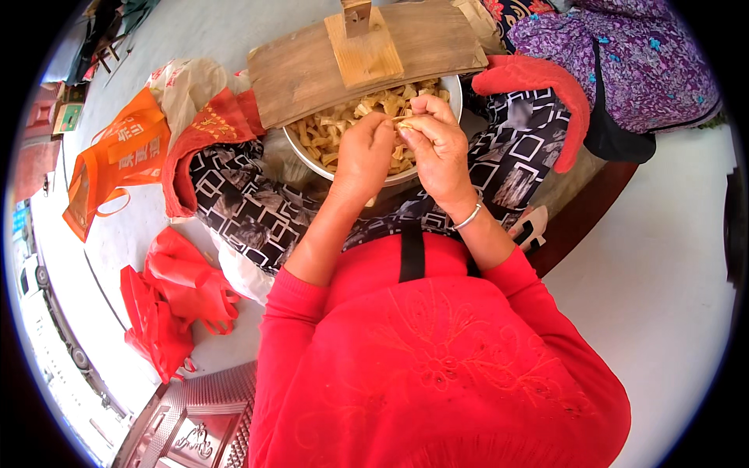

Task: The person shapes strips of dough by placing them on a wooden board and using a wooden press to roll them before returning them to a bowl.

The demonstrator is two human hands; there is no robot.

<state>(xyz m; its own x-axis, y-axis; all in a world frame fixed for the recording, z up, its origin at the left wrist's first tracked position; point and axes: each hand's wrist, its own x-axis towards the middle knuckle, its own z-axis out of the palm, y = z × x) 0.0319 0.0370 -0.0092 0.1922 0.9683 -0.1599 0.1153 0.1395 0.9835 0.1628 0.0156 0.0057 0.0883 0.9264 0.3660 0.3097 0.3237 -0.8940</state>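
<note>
Over a round metal bowl my two hands meet, fingertips close together. Pale yellow-brown, curled chunks fill the bowl; what food they are I cannot make out. My left hand is closed, thumb against curled fingers, its grip turned away from view. My right hand pinches a small yellowish piece between thumb and forefinger, and the left fingers touch or nearly touch it. A wooden board with a lighter block fixed on it lies across the far part of the bowl.
My lap in patterned trousers is around the bowl. Red cloth drapes over the right knee. To the left are an orange bag and red bags on the floor. A person in purple floral clothing sits at the far right.
</note>
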